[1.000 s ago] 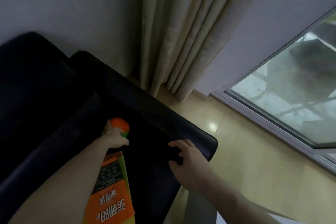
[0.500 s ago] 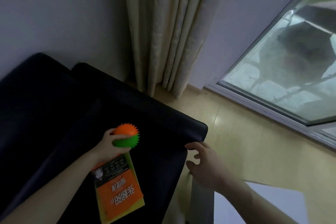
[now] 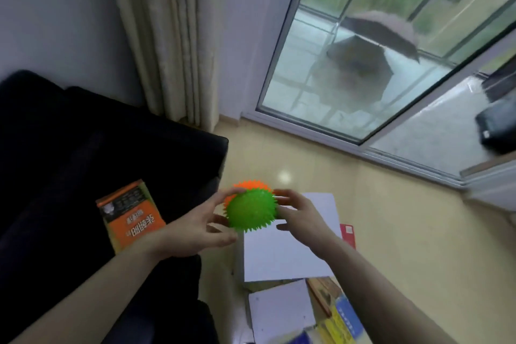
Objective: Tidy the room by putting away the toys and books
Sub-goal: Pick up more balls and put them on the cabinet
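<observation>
At frame centre, the left hand (image 3: 192, 227) and right hand (image 3: 300, 213) both gripped a spiky green-and-orange rubber ball (image 3: 250, 207), fingers curled round its sides.

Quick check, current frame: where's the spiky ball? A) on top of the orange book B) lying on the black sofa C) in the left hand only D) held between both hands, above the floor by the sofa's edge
D: the spiky ball sits between the left hand and the right hand, off the black sofa; the orange book lies bare on the seat.
</observation>
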The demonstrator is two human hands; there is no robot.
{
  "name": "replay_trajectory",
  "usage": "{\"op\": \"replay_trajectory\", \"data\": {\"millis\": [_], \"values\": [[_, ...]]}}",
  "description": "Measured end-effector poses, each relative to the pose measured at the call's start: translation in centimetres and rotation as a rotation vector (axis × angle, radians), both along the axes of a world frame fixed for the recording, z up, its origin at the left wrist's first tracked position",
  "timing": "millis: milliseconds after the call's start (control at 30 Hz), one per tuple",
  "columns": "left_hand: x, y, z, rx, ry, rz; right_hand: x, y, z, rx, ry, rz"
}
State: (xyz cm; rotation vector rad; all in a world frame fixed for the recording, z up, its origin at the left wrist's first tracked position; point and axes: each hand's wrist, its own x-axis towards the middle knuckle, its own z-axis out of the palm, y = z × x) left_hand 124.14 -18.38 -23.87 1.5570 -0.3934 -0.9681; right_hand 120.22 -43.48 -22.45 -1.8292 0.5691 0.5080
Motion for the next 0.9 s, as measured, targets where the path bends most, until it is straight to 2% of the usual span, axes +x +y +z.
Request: {"op": "replay_trajectory", "data": {"millis": [200,267,400,467,567,767,900], "values": [[-11.7,-10.4,2.2,0.181,-0.296,-0.024,-15.2,-7.0,3.1,0.113,-0.035,-0.26],[-15.0,-14.3,3.4,0.233,-0.442,-0.105,-20.6,-9.4,4.6,0.139,-0.048,-0.337],[-18.3,-18.7,5.5,0.259,-0.617,-0.241,-27.9,-13.3,5.8,0.177,-0.104,-0.435],[-18.5,-19.2,5.9,0.271,-0.678,-0.274,-29.9,-14.4,5.7,0.135,-0.114,-0.436],[-19.4,-22.3,6.7,0.287,-0.783,-0.409,-34.9,-17.5,5.5,0.032,-0.133,-0.594],[-19.3,-28.6,7.2,0.253,-0.833,-0.574,-42.4,-22.1,5.7,-0.078,-0.104,-0.861],[-20.5,-32.7,6.9,0.248,-0.885,-0.61,-46.2,-24.2,5.4,-0.215,-0.078,-0.911]]}}
